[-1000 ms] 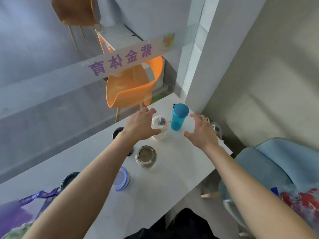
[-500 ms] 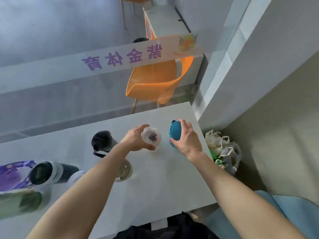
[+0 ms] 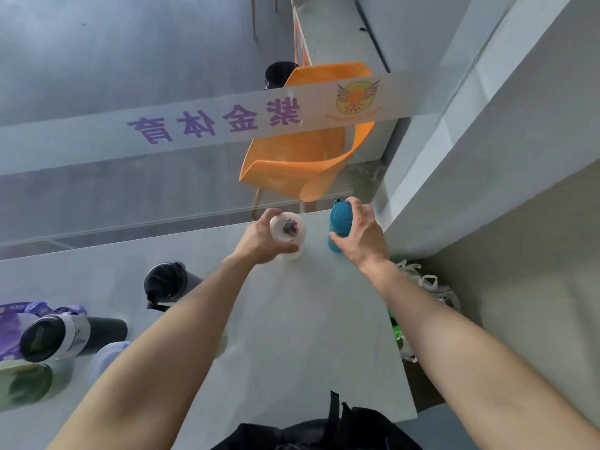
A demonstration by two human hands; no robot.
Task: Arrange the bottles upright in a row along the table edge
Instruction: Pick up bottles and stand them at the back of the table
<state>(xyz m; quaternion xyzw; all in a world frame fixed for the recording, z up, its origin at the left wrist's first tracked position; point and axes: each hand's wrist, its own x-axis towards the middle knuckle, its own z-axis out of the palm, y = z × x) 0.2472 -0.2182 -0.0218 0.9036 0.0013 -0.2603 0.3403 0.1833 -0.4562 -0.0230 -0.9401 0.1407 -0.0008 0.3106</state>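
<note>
Head view: the left hand (image 3: 259,238) grasps the white bottle (image 3: 289,227) and the right hand (image 3: 360,237) grasps the teal bottle (image 3: 340,219), both upright near the far edge of the table (image 3: 308,319), while a black bottle (image 3: 165,282) and others farther left apparently await placing.

Head-worn wide view, steeply down, close over table (image 3: 308,319), edges seemingly warped
</note>
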